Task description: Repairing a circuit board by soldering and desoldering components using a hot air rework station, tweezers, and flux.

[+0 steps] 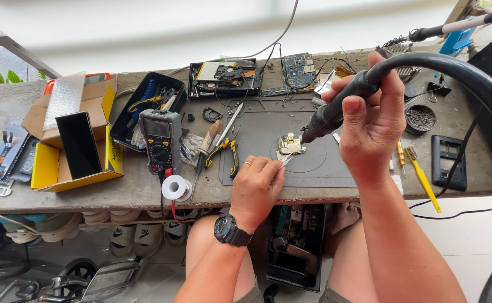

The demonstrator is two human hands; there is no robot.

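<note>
My right hand (371,118) grips a black hot-air wand (335,109) with a thick black hose, its nozzle tip pointing down at a small circuit board (289,145) on the grey work mat (257,163). My left hand (256,188), with a ring on one finger and a black watch on the wrist, pinches metal tweezers (285,161) whose tips touch the near edge of the board.
Yellow-handled pliers (227,151), a multimeter (161,140), a solder spool (176,187), a black tool tray (145,101) and a yellow box (72,151) lie left. Opened phone parts (226,78) sit at the back. A yellow brush (423,178) and black frame (448,163) lie right.
</note>
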